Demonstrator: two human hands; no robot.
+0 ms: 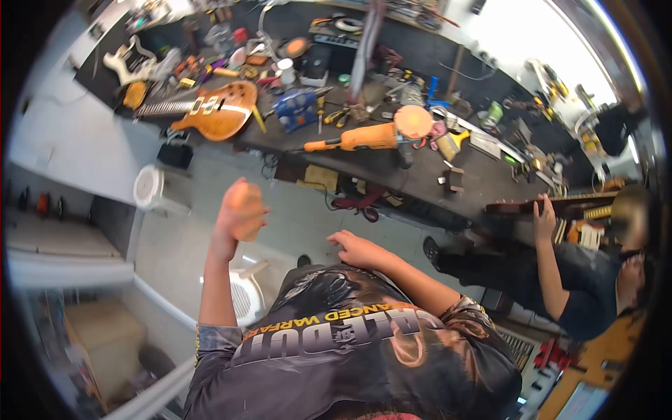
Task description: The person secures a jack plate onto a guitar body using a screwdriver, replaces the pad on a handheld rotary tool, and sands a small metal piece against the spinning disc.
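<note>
My left hand (243,210) is raised in front of the bench at left of centre, above the floor. It is smeared by motion, so its fingers and anything in them cannot be made out. Close to my shirt (343,336), my right hand (355,250) hangs with its fingers loosely apart and nothing visible in them. Beyond both hands, an orange power tool (371,137) with a round orange pad (413,122) lies on the dark workbench (280,143). An orange-brown guitar (222,112) lies on the bench further left.
A blue tool (294,108) and many small tools crowd the bench. White stools (245,297) (148,187) stand on the floor at left. At right, another person (588,287) has a hand on the neck of an instrument (518,207).
</note>
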